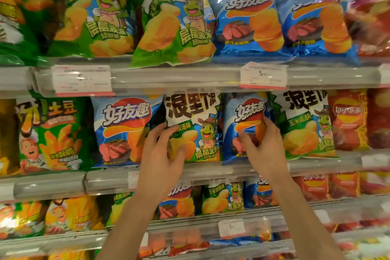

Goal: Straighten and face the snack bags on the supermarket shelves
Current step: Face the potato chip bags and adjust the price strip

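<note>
Two hands work the middle shelf (211, 172) at once. The left hand (162, 154) has its fingers (168, 133) curled over the lower left face of the green bag (196, 120), thumb low, gripping its front. The right hand (263, 145) pinches the blue bag (242, 112) just beside it, thumb and fingers closed on the crumpled middle of the pack. Both bags stand on the shelf between another blue bag (124, 129) on the left and a second green bag (306, 124) on the right; the held blue one looks squashed and turned slightly, partly tucked behind its neighbours.

This reads as the straightening step on that pair. Next move, likely: draw the blue bag forward to the shelf edge, turn its front square to the aisle, and let the green one settle upright without overlapping it.
</note>
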Demonstrator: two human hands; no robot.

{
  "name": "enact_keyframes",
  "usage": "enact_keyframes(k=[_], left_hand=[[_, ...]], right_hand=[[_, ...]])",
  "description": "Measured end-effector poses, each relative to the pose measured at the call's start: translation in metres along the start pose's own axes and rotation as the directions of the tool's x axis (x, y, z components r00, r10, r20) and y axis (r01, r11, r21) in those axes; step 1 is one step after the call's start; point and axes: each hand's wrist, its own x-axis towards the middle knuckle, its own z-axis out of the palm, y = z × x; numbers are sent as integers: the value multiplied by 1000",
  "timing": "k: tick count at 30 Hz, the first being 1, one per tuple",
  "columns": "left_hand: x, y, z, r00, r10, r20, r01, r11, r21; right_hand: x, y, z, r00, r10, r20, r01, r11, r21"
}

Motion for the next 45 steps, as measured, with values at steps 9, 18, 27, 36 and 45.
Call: enact_keyframes(k=[9, 18, 27, 36, 45], left_hand=[[16, -7, 11, 1000, -11, 14, 11, 1000, 16], [23, -19, 12, 1000, -6, 21, 5, 1000, 21], [22, -19, 18, 999, 48, -1, -48, 999, -22], [25, -13, 20, 997, 77, -15, -78, 997, -26], [23, -13, 17, 997, 73, 4, -73, 997, -20]], right_hand=[[4, 0, 5, 996, 50, 68, -56, 995, 80], [9, 1, 0, 997, 66, 33, -69, 993, 95], [5, 3, -12, 993, -9, 114, 8, 1000, 13], [4, 3, -17, 991, -39, 132, 47, 997, -62], [7, 5, -21, 990, -48, 129, 55, 997, -51]])
